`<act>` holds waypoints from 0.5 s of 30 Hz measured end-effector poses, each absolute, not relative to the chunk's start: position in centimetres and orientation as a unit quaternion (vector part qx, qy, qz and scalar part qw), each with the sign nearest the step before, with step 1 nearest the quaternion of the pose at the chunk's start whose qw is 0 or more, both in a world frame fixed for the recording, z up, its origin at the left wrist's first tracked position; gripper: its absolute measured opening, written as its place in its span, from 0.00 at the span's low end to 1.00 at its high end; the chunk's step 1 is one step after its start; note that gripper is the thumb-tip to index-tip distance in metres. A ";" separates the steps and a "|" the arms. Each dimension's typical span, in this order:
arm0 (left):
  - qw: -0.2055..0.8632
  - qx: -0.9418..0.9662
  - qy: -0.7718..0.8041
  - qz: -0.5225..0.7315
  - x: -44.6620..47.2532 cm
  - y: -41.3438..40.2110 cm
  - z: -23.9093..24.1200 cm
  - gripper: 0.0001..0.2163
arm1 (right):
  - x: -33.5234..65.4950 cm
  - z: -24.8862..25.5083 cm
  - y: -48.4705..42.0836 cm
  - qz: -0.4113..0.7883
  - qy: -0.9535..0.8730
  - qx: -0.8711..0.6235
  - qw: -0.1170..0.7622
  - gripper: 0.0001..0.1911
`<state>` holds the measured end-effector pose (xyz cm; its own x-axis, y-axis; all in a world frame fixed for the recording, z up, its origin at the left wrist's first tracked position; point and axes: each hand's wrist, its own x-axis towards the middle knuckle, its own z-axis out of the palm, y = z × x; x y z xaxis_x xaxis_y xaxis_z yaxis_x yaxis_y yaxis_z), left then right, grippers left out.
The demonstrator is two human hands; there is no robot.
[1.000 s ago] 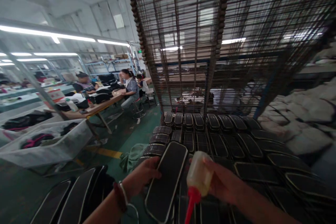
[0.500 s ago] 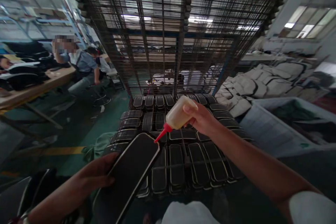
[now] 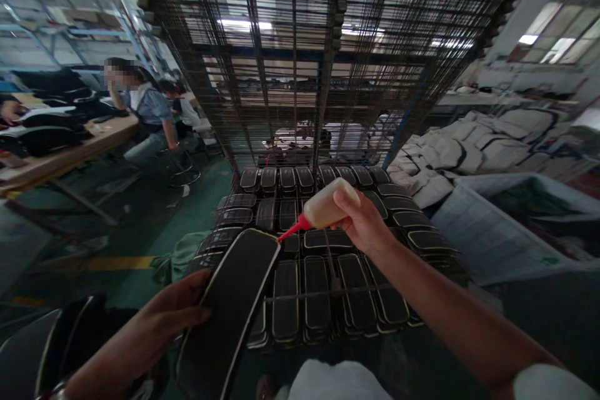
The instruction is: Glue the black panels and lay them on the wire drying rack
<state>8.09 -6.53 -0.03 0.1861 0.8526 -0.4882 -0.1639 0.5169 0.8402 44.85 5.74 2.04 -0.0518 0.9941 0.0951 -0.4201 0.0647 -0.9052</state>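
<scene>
My left hand (image 3: 180, 309) grips the left edge of a long black panel (image 3: 229, 306) with rounded corners and a pale rim, tilted up toward the right. Closed around a translucent squeeze bottle (image 3: 323, 206) of yellowish liquid is my right hand (image 3: 363, 219). The bottle leans down to the left. Its red nozzle (image 3: 295, 226) has its tip at the panel's upper right corner, on the pale rim. Whether liquid is coming out cannot be made out. Beyond and below lie stacks of similar black panels (image 3: 319, 297) on the wire rack.
A tall wire rack (image 3: 290, 62) rises ahead. On the right are a pale plastic bin (image 3: 487, 244) and piled whitish pieces (image 3: 473, 144). At left, a person (image 3: 150, 109) sits near a wooden table (image 3: 94, 144). More black panels (image 3: 32, 350) lie at lower left.
The nozzle tip has stayed at the panel's upper right corner while panel and bottle shifted slightly. The panel stands a little steeper, and the bottle has moved slightly right.
</scene>
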 end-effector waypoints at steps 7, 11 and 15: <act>0.706 0.327 0.510 0.366 9.1 -6.4 0.5 0.19 | 44.1 0.8 4.4 0.602 -0.397 -0.346 0.599 0.34; 0.702 0.306 0.515 0.384 10.1 -6.3 1.3 0.21 | 43.4 0.3 3.3 0.609 -0.401 -0.339 0.595 0.32; 0.699 0.287 0.522 0.397 10.7 -6.4 1.8 0.21 | 42.7 -0.3 2.1 0.618 -0.401 -0.342 0.583 0.33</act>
